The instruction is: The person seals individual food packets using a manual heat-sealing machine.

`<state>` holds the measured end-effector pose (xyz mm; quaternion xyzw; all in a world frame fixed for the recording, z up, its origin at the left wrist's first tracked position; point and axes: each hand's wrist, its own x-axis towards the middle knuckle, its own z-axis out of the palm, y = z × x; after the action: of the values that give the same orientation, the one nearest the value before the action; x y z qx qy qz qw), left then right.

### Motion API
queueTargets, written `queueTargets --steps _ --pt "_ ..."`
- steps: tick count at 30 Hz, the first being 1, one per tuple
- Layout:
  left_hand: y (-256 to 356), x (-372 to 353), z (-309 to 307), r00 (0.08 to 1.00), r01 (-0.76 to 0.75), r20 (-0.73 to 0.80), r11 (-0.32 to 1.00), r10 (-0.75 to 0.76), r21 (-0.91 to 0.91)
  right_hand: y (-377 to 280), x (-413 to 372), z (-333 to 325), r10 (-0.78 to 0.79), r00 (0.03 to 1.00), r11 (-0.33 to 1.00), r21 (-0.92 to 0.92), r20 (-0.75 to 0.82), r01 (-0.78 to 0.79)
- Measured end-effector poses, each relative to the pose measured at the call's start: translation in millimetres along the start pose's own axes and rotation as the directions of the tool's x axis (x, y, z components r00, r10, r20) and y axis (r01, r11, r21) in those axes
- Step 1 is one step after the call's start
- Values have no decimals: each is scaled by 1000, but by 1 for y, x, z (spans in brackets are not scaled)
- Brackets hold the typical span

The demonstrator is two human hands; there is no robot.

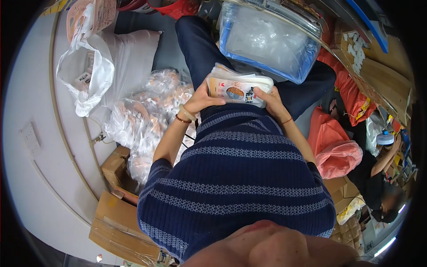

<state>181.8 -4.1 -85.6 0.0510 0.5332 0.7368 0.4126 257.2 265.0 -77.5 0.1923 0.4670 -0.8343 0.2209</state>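
Note:
A stack of printed food pouches point(238, 90) is held above my lap, the top one white and orange with a round picture of grains and dark lettering. My left hand point(202, 100) grips the stack's left end, thumb along the lower edge. On the right end, my right hand point(272, 101) closes round the stack with its thumb on the top pouch. The pouches are slightly fanned at the upper left. Beyond them stands a clear-walled bin with a blue rim point(280, 73), holding clear plastic film or bags point(267, 38).
Clear bags of packed goods point(138, 120) are heaped on my left, beside a white sack point(86, 95) and cardboard boxes point(118, 227). Red bags point(333, 151) lie to my right. Another person point(378, 187) is at the far right, near a blue-and-white round object point(385, 138).

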Motion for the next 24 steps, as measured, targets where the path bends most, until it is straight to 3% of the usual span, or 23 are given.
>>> queueTargets --steps 1,3,5,9,11,17,19,24 --pt "2 5 4 998 19 -53 999 -21 -30 -1 0 1 0 1000 1000 1 1 0" --pt "11 9 8 992 19 -121 997 -29 -81 -8 0 0 -35 997 978 -202 70 49" --pt "11 9 5 993 45 -103 997 -52 -69 -46 -4 8 -165 966 965 -167 201 200" --pt "13 7 7 989 99 -103 989 -111 -111 -53 6 3 -131 985 934 -320 109 159" --pt "12 7 5 990 85 -102 993 -93 -78 -42 11 6 -89 995 963 -252 33 95" --pt "8 6 2 991 50 -117 995 -60 -90 -41 12 19 -179 978 982 -88 -106 170" --pt "7 6 1 991 44 -124 993 -58 -113 -41 11 20 -156 978 978 116 -136 172" --pt "11 7 1 994 73 -80 993 -80 -91 -33 10 6 -215 977 976 34 2 215"
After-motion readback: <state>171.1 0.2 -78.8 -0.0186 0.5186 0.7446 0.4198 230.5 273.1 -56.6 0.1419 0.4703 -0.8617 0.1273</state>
